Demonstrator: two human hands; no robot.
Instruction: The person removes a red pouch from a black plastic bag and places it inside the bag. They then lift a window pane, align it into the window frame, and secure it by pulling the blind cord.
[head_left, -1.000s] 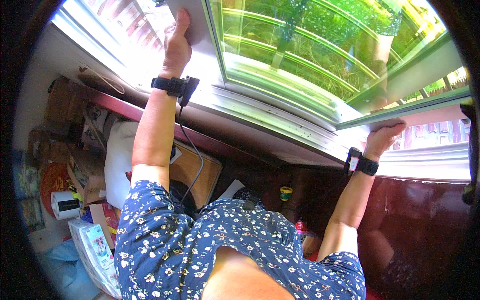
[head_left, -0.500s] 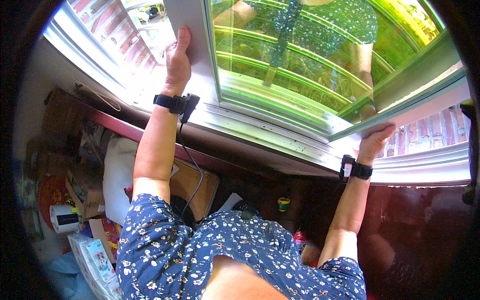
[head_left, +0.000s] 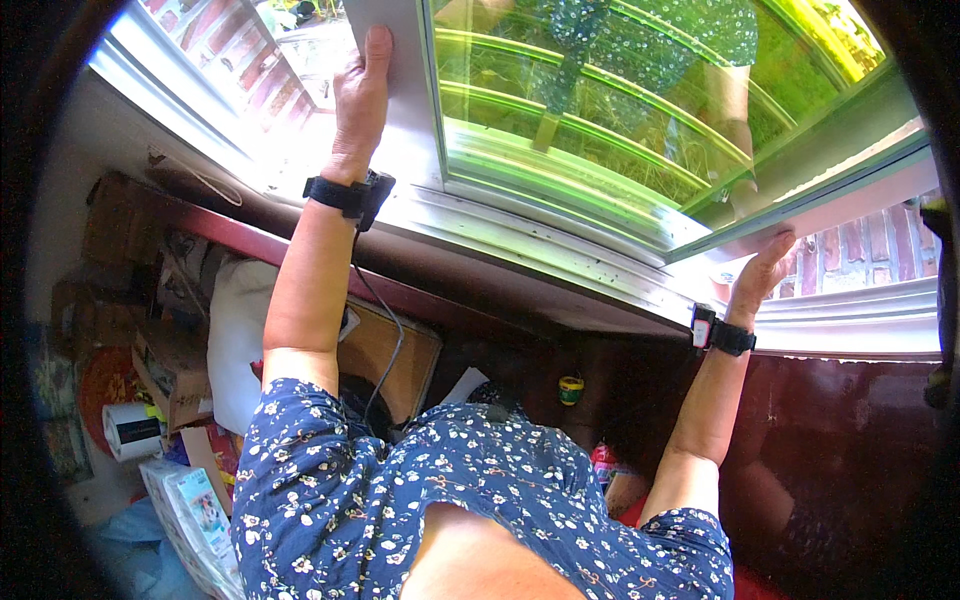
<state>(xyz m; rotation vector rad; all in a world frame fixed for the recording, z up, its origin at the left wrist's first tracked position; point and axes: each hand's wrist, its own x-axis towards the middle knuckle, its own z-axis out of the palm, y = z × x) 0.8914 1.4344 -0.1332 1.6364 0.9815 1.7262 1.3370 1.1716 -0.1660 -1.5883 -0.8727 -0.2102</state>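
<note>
A glass window sash (head_left: 402,90) with a pale frame stands in front of me, above the white sliding track (head_left: 520,235). My left hand (head_left: 360,105) is closed on the sash's left side, its thumb pointing up along the frame and its other fingers partly hidden behind the edge. On the right, my right hand (head_left: 762,275) grips the sash's right side near the bottom; some of its fingers are out of sight. The green-tinted glass (head_left: 590,130) shows bars, plants and a reflection of my patterned shirt. Each wrist wears a black strap with a small device.
Brick wall (head_left: 865,250) shows outside past both sides of the sash. Under the dark red ledge (head_left: 260,255) at left are cardboard boxes (head_left: 172,375), a white bag (head_left: 240,340) and a plastic-wrapped pack (head_left: 190,520). A small yellow-green container (head_left: 570,390) sits below the sill.
Sash, hands and sill all appear slightly higher in the picture, as the view has tilted a little. Both hands keep about the same places on the sash.
</note>
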